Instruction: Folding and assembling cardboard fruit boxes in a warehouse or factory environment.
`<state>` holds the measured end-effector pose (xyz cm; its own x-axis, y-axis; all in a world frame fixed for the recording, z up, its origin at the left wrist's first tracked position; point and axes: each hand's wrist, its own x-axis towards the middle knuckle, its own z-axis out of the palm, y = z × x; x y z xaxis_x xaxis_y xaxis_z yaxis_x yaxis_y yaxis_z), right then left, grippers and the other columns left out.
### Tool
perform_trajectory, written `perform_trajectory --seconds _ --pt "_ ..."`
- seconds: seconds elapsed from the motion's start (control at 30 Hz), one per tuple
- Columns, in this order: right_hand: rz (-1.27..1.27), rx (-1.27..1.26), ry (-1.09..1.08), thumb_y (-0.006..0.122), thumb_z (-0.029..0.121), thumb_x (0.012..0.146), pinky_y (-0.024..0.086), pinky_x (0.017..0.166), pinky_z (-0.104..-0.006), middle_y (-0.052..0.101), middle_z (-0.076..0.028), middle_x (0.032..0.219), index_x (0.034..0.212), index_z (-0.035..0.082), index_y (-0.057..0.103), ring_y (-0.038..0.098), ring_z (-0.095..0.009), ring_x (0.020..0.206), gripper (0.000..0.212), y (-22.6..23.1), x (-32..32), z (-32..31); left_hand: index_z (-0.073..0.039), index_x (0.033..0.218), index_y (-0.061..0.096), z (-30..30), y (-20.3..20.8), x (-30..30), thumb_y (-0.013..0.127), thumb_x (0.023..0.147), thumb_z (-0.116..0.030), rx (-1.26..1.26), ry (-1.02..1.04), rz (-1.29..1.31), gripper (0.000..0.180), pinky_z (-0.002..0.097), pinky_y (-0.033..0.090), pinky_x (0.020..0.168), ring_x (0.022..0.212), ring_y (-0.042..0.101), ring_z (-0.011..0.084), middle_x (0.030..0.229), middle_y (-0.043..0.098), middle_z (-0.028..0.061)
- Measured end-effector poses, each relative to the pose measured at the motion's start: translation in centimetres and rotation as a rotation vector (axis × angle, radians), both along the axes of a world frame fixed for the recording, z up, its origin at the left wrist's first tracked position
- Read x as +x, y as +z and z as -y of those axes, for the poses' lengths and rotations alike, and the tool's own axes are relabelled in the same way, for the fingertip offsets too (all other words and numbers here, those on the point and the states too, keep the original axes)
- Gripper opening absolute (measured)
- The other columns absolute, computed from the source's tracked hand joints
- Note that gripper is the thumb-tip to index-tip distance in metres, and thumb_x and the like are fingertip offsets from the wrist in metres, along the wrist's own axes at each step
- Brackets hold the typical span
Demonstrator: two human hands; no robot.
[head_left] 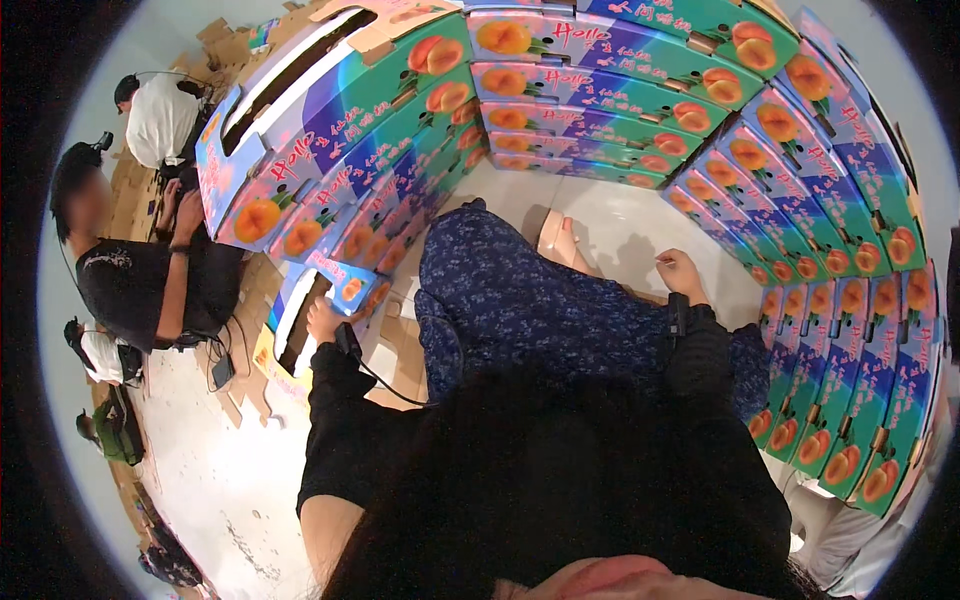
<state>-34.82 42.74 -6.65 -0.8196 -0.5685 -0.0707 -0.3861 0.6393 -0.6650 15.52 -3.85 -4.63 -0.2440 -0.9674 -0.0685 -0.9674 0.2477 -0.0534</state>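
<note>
My left hand (324,320) is at a printed fruit carton (345,280) low on my left, its fingers closed at the edge of the long opening in the carton's top. My right hand (680,276) hangs over the pale floor to the right of my lap, its fingers loosely bent and somewhat apart, with nothing visible in it. Both wrists carry small black devices; a cable runs from the left one. A dark blue patterned skirt (520,290) covers my legs, and one bare foot (567,241) shows beyond it.
Tall stacks of fruit cartons stand ahead (600,75), at the left (370,130) and along the right (850,350). Flattened cardboard (240,400) lies on the floor at the left. A person in black (135,285) sits beyond the left stack, with several other people near the left rim.
</note>
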Motion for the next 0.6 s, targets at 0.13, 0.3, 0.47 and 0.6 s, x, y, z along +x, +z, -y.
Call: perform_trajectory --seconds 0.13,0.3,0.47,0.6 --pt "0.075 0.048 0.015 0.061 0.017 0.075 0.048 0.071 -0.0336 0.064 -0.013 0.083 0.089 0.002 0.063 0.061 -0.024 0.076 0.021 -0.4 0.0 0.3 -0.005 0.099 0.047 -2.7 0.2 1.9 0.077 0.038 -0.061 -0.206 0.008 -0.106 0.088 0.0467 0.045 0.079 0.092 0.055 0.0360 0.094 0.057 0.0152" --pt "0.136 0.024 0.030 0.061 0.016 0.076 0.048 0.070 -0.0329 0.064 -0.011 0.081 0.089 0.003 0.063 0.061 -0.023 0.075 0.019 -0.5 0.1 0.7 -0.002 0.109 0.050 -5.5 3.1 4.8 0.078 0.041 -0.060 -0.566 0.166 -0.215 0.093 0.0485 0.043 0.077 0.091 0.053 0.0377 0.093 0.056 0.0193" --pt "0.120 0.078 0.088 0.060 0.018 0.073 0.048 0.069 -0.0315 0.064 -0.011 0.078 0.090 0.005 0.064 0.061 -0.021 0.075 0.022 -2.2 -0.8 1.0 -0.004 0.118 0.048 -8.2 11.6 7.2 0.078 0.048 -0.058 -0.981 0.219 -0.352 0.093 0.0493 0.041 0.073 0.087 0.053 0.0380 0.094 0.056 0.0204" --pt "0.170 0.104 0.054 0.061 0.019 0.072 0.048 0.069 -0.0309 0.064 -0.012 0.078 0.089 0.005 0.065 0.061 -0.021 0.075 0.022 -3.1 -1.1 1.3 -0.008 0.119 0.053 -8.9 20.0 7.3 0.080 0.051 -0.054 -1.212 0.250 -0.408 0.087 0.0449 0.041 0.075 0.084 0.053 0.0362 0.091 0.057 0.0183"
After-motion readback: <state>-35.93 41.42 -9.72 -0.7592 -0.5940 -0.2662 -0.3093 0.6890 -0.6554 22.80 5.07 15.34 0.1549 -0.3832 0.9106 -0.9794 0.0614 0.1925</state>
